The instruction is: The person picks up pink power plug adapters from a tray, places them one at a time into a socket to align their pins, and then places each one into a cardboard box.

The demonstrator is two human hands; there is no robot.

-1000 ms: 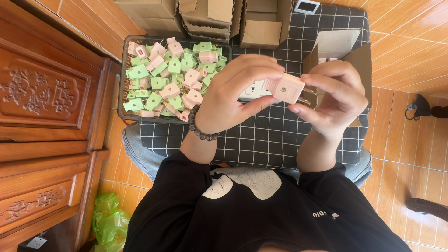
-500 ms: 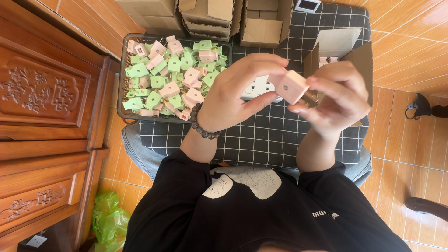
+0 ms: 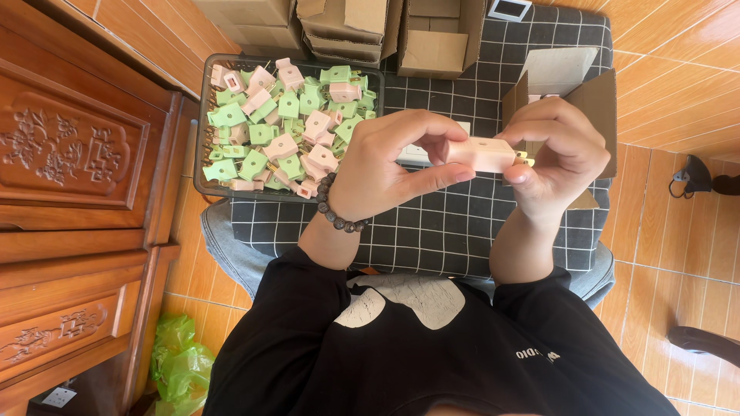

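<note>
Holding a pink plug housing (image 3: 482,153) between both hands at the centre of the frame, a person in a black top works over a black-and-white checked cloth (image 3: 432,223) spread across the lap. The piece lies with its long axis running left to right in the picture, bridging the two hands. The left hand (image 3: 389,166), a dark bead bracelet (image 3: 337,214) at its wrist, closes thumb and forefinger on the piece's left end, the thumb (image 3: 432,179) stretched along beneath it. The right hand (image 3: 555,154) curls around the right end, where small brass prongs (image 3: 522,158) show just beside its fingertips; both hands are shut on the same piece, and neither is clearly nearer its middle. A white part (image 3: 412,154) sits behind the left hand's fingers, mostly hidden, so what it is cannot be told. In the upper left of the frame, a dark wire basket (image 3: 202,123) holds a heap of green and pink plug housings (image 3: 281,123), well apart from the hands. An open cardboard box (image 3: 597,100) stands just behind the right hand at upper right, with more cardboard cartons (image 3: 347,27) along the top edge. Carved wooden furniture (image 3: 77,169) fills the left side, and a green plastic bag (image 3: 177,362) lies at lower left on the tiled floor (image 3: 678,254).
</note>
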